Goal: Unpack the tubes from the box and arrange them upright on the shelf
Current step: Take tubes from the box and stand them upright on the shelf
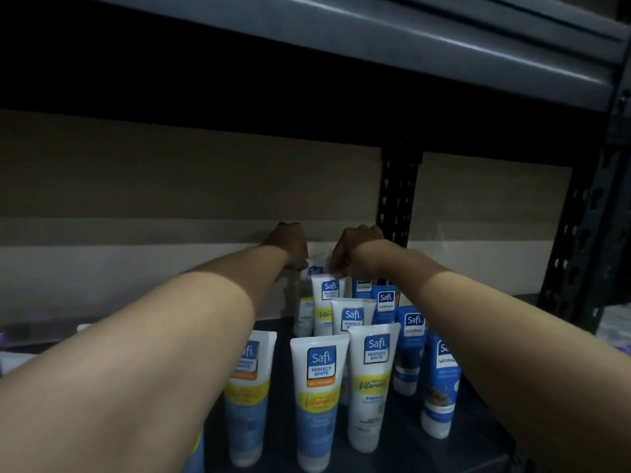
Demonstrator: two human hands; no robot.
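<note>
Several Safi tubes stand upright, caps down, on the dark shelf (pixel 403 448): white-and-blue ones (pixel 319 401) in front, blue ones (pixel 440 384) to the right. Both my arms reach to the back row. My left hand (pixel 288 245) and my right hand (pixel 355 249) are curled at the top of a white tube (pixel 316 268) at the rear, one on each side of it. That tube's lower part is hidden behind the tubes in front, and my fingertips are hard to make out in the dim light.
A pale wall panel (pixel 170 199) closes the back of the shelf. A black perforated upright (pixel 397 196) stands behind the tubes, another (pixel 580 240) at the right. The grey shelf above (pixel 444 46) hangs low overhead. Bare shelf lies left of the tubes.
</note>
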